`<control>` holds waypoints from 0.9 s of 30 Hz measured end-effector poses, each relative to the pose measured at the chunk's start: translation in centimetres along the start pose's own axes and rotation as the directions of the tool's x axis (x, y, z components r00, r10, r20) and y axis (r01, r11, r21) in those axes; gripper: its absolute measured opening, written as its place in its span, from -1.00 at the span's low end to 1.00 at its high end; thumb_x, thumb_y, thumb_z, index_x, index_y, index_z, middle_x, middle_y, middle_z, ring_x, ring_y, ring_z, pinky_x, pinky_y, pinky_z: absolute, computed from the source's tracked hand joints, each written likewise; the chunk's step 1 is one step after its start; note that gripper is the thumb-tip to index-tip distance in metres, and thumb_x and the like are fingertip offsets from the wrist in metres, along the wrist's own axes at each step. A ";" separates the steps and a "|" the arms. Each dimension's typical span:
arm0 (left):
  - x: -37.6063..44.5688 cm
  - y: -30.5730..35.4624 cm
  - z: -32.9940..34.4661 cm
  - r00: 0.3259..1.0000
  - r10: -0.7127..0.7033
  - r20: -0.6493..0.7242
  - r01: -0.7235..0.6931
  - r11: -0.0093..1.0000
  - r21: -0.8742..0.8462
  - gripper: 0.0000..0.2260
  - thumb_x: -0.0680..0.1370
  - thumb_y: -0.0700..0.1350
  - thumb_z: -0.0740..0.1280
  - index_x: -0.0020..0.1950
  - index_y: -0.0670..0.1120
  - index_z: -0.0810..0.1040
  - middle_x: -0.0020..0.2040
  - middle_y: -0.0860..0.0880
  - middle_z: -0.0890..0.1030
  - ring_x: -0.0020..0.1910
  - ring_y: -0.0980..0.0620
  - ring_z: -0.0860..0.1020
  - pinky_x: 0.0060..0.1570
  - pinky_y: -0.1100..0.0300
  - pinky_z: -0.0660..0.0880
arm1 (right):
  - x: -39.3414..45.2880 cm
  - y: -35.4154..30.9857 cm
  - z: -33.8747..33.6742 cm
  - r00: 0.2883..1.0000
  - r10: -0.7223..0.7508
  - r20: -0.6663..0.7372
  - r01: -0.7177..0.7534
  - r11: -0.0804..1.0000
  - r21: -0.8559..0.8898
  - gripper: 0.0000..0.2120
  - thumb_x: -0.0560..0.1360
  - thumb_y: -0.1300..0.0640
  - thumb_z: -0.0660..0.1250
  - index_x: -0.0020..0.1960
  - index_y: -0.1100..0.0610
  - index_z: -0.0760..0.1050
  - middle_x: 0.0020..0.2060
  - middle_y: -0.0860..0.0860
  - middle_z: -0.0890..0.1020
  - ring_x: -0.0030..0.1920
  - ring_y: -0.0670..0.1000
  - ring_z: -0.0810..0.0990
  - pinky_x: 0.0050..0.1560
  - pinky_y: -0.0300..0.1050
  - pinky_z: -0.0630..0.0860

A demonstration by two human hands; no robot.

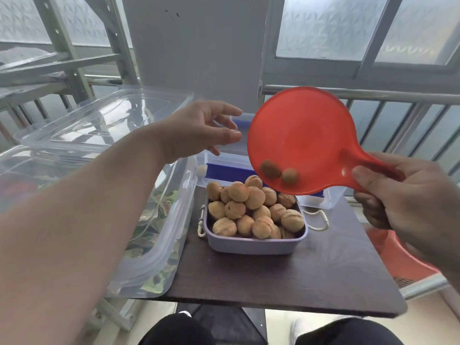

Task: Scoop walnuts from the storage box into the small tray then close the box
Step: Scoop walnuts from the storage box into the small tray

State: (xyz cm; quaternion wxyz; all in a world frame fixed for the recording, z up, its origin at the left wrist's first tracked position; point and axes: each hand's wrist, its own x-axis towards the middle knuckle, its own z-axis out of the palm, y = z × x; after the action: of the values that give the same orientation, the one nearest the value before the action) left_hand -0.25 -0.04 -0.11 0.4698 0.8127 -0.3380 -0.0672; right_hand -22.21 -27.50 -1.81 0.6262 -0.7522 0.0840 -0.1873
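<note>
The right hand (400, 195) gripped the handle of a red scoop (303, 140), held tilted above the tray (254, 242) with two walnuts (280, 171) lying at its lower edge. The left hand (201, 130) reached forward with fingers loosely spread, holding nothing, toward the storage box (226, 165) behind the tray, which sat heaped with nuts on the table (311, 277).

Red scoop (303, 135) right of centre, tan walnuts (254, 207) piled in a lilac tray (254, 242) (white clasps), dark brown table (311, 277), blue-trimmed clear box (224, 168) behind.
</note>
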 end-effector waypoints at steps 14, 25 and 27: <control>-0.3 0.3 0.2 0.999 0.004 0.046 -0.003 1.000 -0.028 -0.46 0.48 0.08 0.52 0.46 0.05 0.58 0.23 -0.07 0.66 0.02 0.09 0.70 0.00 0.09 0.68 | -5.8 1.5 0.7 0.895 -0.444 0.036 0.367 0.691 -0.623 -0.60 0.63 -0.08 0.27 0.46 -0.18 0.52 -0.33 -0.02 0.71 -0.29 0.00 0.66 -0.24 -0.13 0.54; -0.4 0.3 0.0 0.999 0.003 0.036 -0.003 1.000 -0.003 -0.48 0.48 0.10 0.52 0.44 0.07 0.60 0.19 -0.03 0.68 0.02 0.07 0.70 0.03 0.09 0.68 | -5.6 0.4 1.2 0.877 -0.481 0.005 0.376 0.678 -0.631 -0.56 0.60 0.04 0.30 0.47 0.02 0.55 -0.41 0.03 0.67 -0.26 0.06 0.59 -0.32 -0.36 0.40; -0.3 0.3 0.0 1.000 -0.004 0.025 0.004 1.000 0.005 -0.47 0.47 0.13 0.53 0.43 0.08 0.61 0.18 -0.01 0.69 0.03 0.05 0.71 0.10 0.06 0.68 | -5.2 0.2 1.2 0.878 -0.477 -0.040 0.355 0.704 -0.615 -0.57 0.61 0.02 0.30 0.47 -0.01 0.54 -0.43 -0.07 0.65 -0.26 0.06 0.63 -0.32 -0.31 0.44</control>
State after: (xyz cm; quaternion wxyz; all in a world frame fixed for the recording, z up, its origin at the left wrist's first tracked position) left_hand -0.61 0.07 0.04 0.4634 0.8137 -0.3423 -0.0776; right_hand -26.51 -24.55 -3.15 0.2903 -0.8856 0.0264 -0.3617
